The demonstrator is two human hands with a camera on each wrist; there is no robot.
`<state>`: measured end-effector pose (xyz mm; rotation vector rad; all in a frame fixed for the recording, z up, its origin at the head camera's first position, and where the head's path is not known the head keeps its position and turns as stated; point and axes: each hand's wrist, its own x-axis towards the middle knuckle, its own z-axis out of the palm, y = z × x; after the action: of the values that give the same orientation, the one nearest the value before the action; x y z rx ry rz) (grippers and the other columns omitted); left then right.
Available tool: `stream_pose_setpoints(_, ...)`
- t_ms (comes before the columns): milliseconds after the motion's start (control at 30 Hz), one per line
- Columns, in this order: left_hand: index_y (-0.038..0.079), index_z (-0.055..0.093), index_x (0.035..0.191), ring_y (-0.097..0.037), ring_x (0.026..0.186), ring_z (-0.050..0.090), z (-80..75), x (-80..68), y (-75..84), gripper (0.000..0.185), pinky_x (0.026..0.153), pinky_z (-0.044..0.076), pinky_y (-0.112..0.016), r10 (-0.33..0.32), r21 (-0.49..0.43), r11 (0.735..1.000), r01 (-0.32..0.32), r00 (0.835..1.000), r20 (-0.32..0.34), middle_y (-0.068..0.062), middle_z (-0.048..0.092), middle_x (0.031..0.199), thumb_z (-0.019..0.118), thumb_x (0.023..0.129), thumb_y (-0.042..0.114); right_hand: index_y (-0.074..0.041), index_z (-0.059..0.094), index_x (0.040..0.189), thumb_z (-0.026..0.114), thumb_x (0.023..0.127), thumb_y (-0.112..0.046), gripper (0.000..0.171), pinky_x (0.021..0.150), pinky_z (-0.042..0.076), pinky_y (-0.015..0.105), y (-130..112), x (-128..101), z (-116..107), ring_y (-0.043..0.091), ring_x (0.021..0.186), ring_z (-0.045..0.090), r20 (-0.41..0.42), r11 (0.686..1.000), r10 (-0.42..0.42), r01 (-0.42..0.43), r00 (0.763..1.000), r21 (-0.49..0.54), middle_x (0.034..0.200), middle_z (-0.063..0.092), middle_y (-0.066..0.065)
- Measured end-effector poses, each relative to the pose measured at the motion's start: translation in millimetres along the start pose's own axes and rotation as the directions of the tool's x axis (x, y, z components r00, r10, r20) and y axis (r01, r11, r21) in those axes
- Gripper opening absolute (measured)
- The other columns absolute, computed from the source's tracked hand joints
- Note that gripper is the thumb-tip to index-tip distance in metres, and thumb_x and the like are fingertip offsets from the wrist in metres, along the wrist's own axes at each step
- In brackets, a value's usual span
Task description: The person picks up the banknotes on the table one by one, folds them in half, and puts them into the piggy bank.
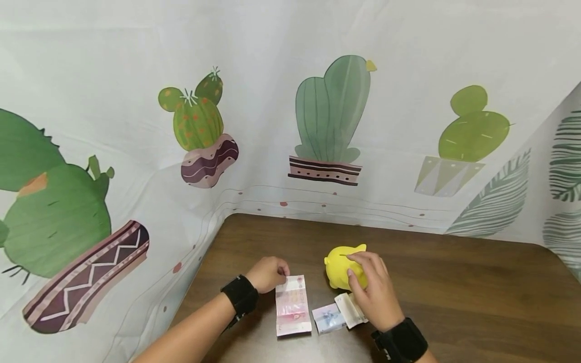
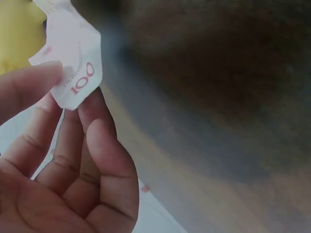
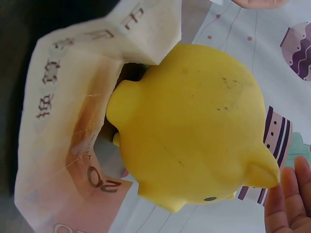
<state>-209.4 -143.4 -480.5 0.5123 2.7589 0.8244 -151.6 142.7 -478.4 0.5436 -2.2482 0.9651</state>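
Left hand (image 1: 268,273) pinches corner of pink note (image 1: 292,305). Right hand (image 1: 373,290), fingers curled, grips piggy bank (image 1: 340,264); folded notes (image 1: 340,313) lie at its 6 o'clock. Judged early: no note in slot.

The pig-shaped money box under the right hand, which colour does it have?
The pig-shaped money box is plain bright yellow; the right wrist view shows it best.

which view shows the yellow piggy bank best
The right wrist view: the yellow piggy bank fills the frame, ears and an eye visible. The head view shows it small, partly under the right hand. The left wrist view shows only a blurred yellow patch.
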Motion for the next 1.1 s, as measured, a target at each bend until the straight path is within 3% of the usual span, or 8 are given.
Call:
stream_pose_setpoints(333,0.008,0.070,0.088,-0.013,0.072,0.055,-16.6,-1.9,8.8,0.004,0.063,0.046,-0.026,-0.015,-0.077,0.997,0.010,0.998,-0.058,0.001,0.064,0.079,0.066,0.088,0.007,-0.007,0.067,0.119,0.072,0.086,0.001,0.034,0.098,0.041,0.027,0.3,-0.3,0.1,0.024,0.114,0.055,0.006,1.000,0.008,-0.008,1.000,-0.003,0.120,0.060,0.007)
stream_pose_setpoints(767,0.010,0.069,0.094,-0.012,0.081,0.058,-39.2,-2.3,25.6,0.004,0.074,0.049,-0.028,0.009,-0.182,0.983,-0.035,0.990,-0.140,0.002,0.065,0.085,0.066,0.092,0.012,-0.008,0.068,0.118,0.072,0.086,0.000,0.034,0.097,0.041,0.026,0.0,-0.1,-0.4,0.023,0.112,0.055,0.000,1.000,0.008,-0.008,1.000,-0.007,0.119,0.061,0.006)
stream_pose_setpoints(1100,0.015,0.069,0.096,-0.013,0.084,0.060,-41.0,-7.5,45.7,0.006,0.075,0.052,-0.030,0.025,-0.237,0.969,-0.067,0.985,-0.173,0.001,0.068,0.091,0.065,0.094,0.010,-0.008,0.067,0.119,0.072,0.086,0.001,0.034,0.097,0.041,0.026,0.9,-1.1,0.3,0.023,0.113,0.055,0.008,1.000,0.012,-0.012,1.000,0.007,0.119,0.061,0.006)
